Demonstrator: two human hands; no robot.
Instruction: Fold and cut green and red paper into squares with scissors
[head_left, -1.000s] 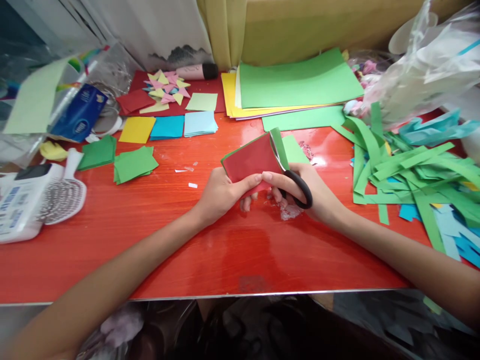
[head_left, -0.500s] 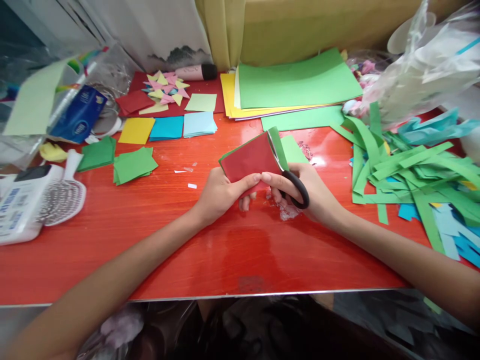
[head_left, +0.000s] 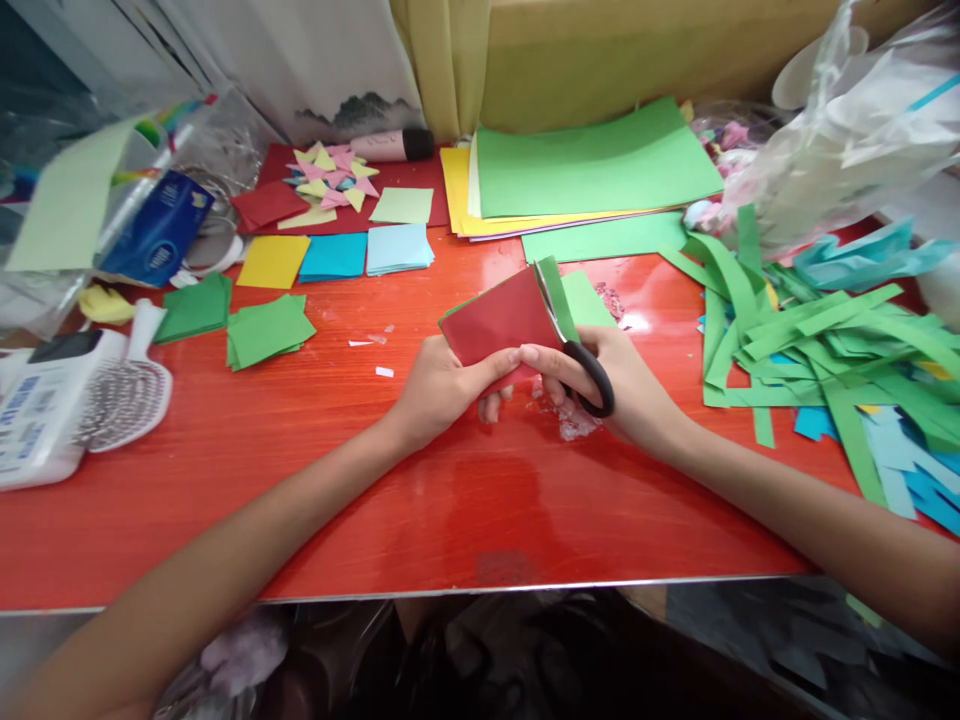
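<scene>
My left hand (head_left: 439, 385) pinches the near edge of a folded paper stack (head_left: 501, 318), red on top with green beneath, held a little above the red table (head_left: 300, 470). My right hand (head_left: 626, 385) grips black-handled scissors (head_left: 581, 365). Their blades run up along the stack's right edge, where a green strip (head_left: 556, 290) curls away. Both hands meet at the table's middle.
Green and blue paper strips (head_left: 825, 350) pile up at right under a plastic bag (head_left: 840, 140). Large green and yellow sheets (head_left: 592, 170) lie behind. Coloured squares (head_left: 337, 255), green squares (head_left: 266, 328), folded pieces (head_left: 330, 175), a hairbrush (head_left: 124, 395) and a white device (head_left: 37, 410) sit left.
The scissors and right hand have crept slightly left and up along the paper's edge. The left hand keeps its hold almost without moving.
</scene>
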